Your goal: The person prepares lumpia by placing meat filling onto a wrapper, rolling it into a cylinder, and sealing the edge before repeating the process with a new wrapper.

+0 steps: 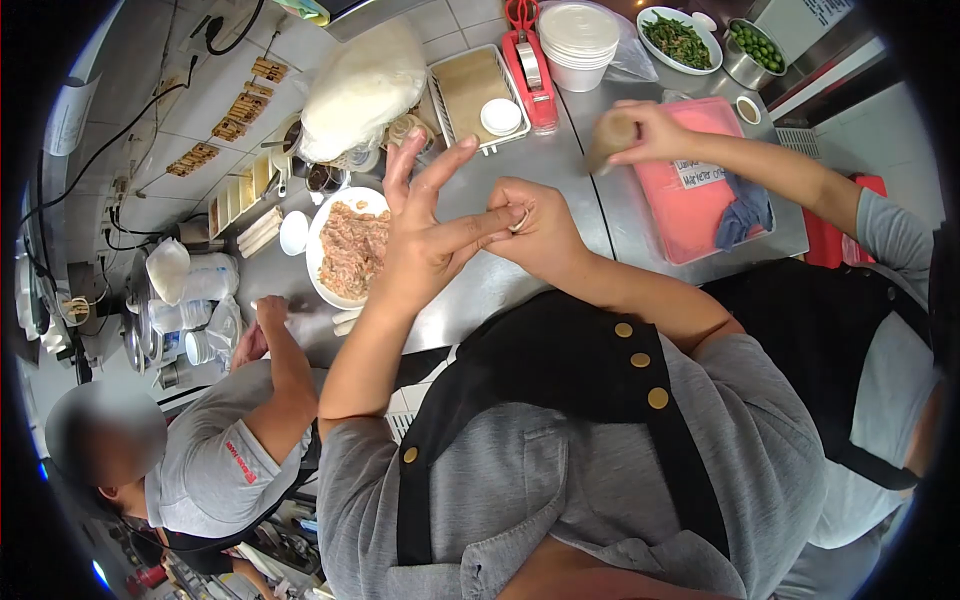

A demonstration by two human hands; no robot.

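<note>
My left hand (425,225) is raised over the steel counter, two fingers spread upward, while its thumb and forefinger meet at a small pale piece (519,220). Curled around that same piece are the fingers of my right hand (548,230). The piece looks like folded dough, but it is mostly hidden between the fingers. Beside my left wrist, partly behind it, a white plate (314,262) holds a heap of pinkish minced meat (350,248).
At right, a co-worker's hand (650,132) holds a brownish object above a pink tub (672,215) with a blue cloth (745,210). Another person (215,440) stands at left. Along the back are a white basket (480,95), a red tape dispenser (527,70) and stacked white tubs (578,45).
</note>
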